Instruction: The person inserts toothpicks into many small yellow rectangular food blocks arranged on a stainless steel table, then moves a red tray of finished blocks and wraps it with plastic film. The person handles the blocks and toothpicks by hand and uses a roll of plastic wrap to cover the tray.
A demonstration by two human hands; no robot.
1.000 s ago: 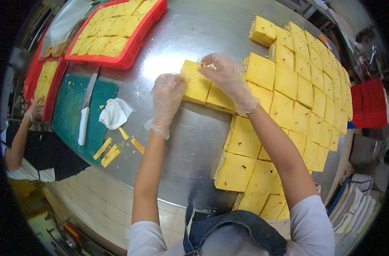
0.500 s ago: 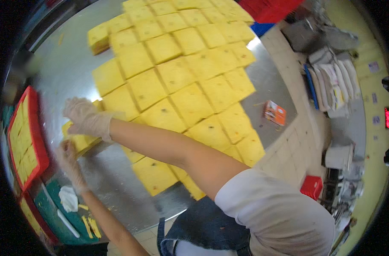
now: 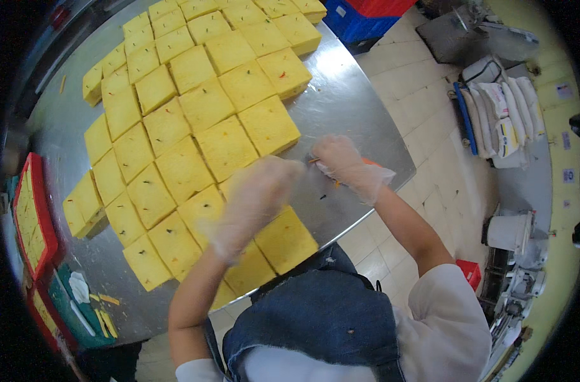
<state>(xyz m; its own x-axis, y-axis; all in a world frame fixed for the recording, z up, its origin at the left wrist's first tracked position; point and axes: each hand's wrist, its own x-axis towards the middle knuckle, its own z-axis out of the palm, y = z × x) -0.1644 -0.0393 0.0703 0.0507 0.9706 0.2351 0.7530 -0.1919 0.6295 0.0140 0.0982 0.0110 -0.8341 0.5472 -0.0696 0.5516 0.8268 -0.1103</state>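
Observation:
Several yellow square cake slabs point(image 3: 207, 105) lie edge to edge over a steel table point(image 3: 350, 102). My right hand point(image 3: 344, 162), in a clear glove, is down on the bare steel near the table's right edge, its fingers curled over a small orange object point(image 3: 370, 163) that is mostly hidden. My left hand point(image 3: 258, 197), also gloved and blurred by motion, hovers just above the nearest slabs point(image 3: 283, 239) with fingers loosely apart and nothing in it.
Red trays point(image 3: 30, 219) of yellow pieces sit at the table's left end beside a green cutting board point(image 3: 80, 318) with a knife, a white cloth and trimmings. On the floor to the right stand a blue crate point(image 3: 353, 19), stacked sacks point(image 3: 500, 114), a white bucket point(image 3: 509, 232) and a red box point(image 3: 469, 272).
My view has swung right. My right hand left the slabs at the left end and came down on the small orange object at the right edge. My left hand followed across.

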